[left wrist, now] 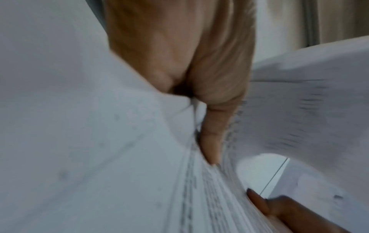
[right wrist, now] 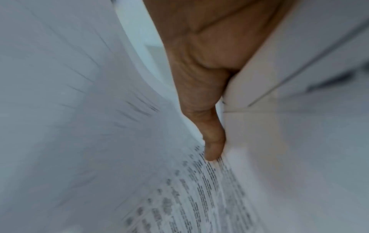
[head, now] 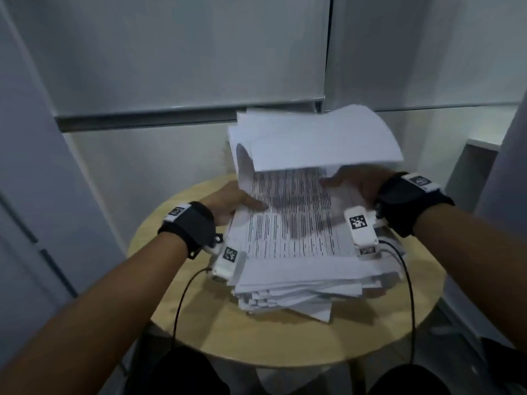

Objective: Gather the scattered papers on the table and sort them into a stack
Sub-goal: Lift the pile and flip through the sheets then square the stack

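A thick stack of white papers (head: 296, 269) lies over the round wooden table (head: 285, 340), its top page printed with dense lines of text. Several upper sheets (head: 313, 138) arch up and curl over at the far end. My left hand (head: 236, 201) grips the stack's left edge, thumb on the printed page. On the right edge my right hand (head: 350, 181) grips it the same way. The left wrist view shows my thumb (left wrist: 211, 141) pressed on the page (left wrist: 211, 197), and the right wrist view shows the other thumb (right wrist: 213, 141) on printed text (right wrist: 189, 197). The fingers are hidden under the paper.
White wall panels with a grey ledge (head: 142, 121) stand close behind the table. A white piece of furniture (head: 482, 149) sits at the right. Black cables (head: 182, 297) hang from both wrists over the table's near edge. My knees are below it.
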Demonstrator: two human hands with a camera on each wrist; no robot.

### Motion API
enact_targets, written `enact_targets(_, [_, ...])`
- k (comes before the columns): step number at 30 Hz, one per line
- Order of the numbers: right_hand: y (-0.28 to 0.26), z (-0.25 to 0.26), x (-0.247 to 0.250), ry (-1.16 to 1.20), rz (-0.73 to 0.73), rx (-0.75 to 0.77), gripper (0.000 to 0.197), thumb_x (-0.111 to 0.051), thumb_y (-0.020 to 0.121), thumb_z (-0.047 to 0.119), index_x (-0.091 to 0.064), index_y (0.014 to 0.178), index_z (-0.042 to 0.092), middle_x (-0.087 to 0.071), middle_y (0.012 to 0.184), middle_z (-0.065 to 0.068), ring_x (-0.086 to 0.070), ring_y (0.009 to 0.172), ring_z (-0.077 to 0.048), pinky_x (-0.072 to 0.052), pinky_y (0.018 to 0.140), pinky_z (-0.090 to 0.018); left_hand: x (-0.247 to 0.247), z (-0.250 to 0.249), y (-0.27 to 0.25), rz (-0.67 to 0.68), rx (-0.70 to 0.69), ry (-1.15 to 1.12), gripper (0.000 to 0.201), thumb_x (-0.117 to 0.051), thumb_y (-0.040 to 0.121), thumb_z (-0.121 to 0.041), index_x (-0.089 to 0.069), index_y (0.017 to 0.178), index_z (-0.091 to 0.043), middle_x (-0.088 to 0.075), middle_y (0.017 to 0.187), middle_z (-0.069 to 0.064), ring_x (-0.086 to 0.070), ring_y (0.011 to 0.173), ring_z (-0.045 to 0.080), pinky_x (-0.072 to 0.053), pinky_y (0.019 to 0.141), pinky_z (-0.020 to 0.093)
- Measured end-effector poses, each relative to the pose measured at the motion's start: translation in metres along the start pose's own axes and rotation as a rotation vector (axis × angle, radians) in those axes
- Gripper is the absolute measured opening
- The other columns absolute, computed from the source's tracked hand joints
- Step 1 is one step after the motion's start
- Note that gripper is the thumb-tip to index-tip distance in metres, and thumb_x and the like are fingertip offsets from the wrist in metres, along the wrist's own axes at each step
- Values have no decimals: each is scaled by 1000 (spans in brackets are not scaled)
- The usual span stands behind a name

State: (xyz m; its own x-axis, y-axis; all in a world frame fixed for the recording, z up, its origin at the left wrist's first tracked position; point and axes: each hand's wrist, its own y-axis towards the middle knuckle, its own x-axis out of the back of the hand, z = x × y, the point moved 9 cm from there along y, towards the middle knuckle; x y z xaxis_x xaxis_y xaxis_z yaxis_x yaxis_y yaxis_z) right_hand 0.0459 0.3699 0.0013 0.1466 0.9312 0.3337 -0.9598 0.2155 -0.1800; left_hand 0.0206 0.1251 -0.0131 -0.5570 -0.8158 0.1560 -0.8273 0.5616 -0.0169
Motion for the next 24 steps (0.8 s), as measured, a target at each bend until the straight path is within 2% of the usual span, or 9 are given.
enact_targets(4, [-13, -25, -2, -72, -73, -66, 26, -77, 84, 18, -55, 87, 6, -53, 82, -10, -41, 60, -18, -33, 51, -28, 5, 47, 7, -133, 168, -17, 55, -78, 74, 6, -59, 126, 6, -68, 118, 25, -67, 107, 43, -51, 96, 60])
enact_targets(6, [-6, -21, -1, -17, -120, 9, 42, -81, 80, 22, -56, 106, -1, -55, 90, -8, -47, 68, -17, -39, 52, -25, 11, 37, 8, -215, 136, -7, 58, -79, 76, 0, -57, 129, 1, -68, 122, 21, -67, 108, 40, -51, 97, 59])
enact_targets(8, [1, -3, 2, 76, -151, 130, 69, -85, 76, 26, -50, 125, -8, -58, 111, -9, -56, 96, -23, -48, 77, -24, 22, 3, 9, -323, 1, 5, 52, -76, 81, 1, -58, 130, -2, -69, 123, 15, -66, 111, 33, -49, 101, 55])
enact_targets(10, [-8, 29, 8, 180, -184, 299, 81, -90, 68, 32, -50, 128, -7, -59, 126, -9, -59, 115, -24, -48, 96, -31, 33, -44, 1, -408, -160, 42, 49, -73, 84, 0, -58, 131, -6, -69, 122, 10, -67, 112, 26, -51, 102, 49])
enact_targets(14, [-37, 96, 20, 421, -237, 632, 40, -85, 76, 16, -59, 104, 3, -70, 110, -12, -70, 104, -24, -57, 93, -39, 34, -127, -24, -525, -452, 31, 26, -70, 89, -4, -58, 103, -23, -69, 104, -3, -68, 94, 8, -56, 89, 26])
enact_targets(16, [-43, 111, 25, 471, -303, 734, 39, -87, 71, 20, -66, 101, 8, -73, 106, -11, -71, 101, -25, -57, 91, -46, 32, -140, -28, -569, -524, -24, 31, -70, 90, -5, -51, 90, -29, -63, 94, -11, -61, 83, -3, -51, 78, 12])
enact_targets(17, [-43, 111, 26, 477, -329, 769, 38, -88, 69, 21, -70, 102, 10, -75, 105, -9, -71, 100, -24, -57, 90, -47, 32, -139, -29, -583, -541, -47, 31, -71, 89, -5, -52, 88, -29, -63, 92, -11, -62, 82, -3, -50, 77, 13])
enact_targets(20, [-34, 91, 19, 427, -332, 752, 51, -89, 68, 30, -72, 110, 7, -75, 107, -6, -71, 100, -20, -58, 90, -46, 35, -111, -20, -599, -526, -77, 23, -76, 85, -8, -67, 102, -20, -73, 104, 1, -71, 97, 13, -56, 89, 29])
enact_targets(24, [-16, 48, 6, 327, -261, 626, 74, -92, 56, 42, -68, 117, 8, -74, 110, -4, -71, 103, -19, -56, 92, -46, 40, -60, -7, -588, -399, -114, 35, -79, 81, -9, -63, 113, -14, -73, 108, 4, -71, 99, 15, -57, 85, 26])
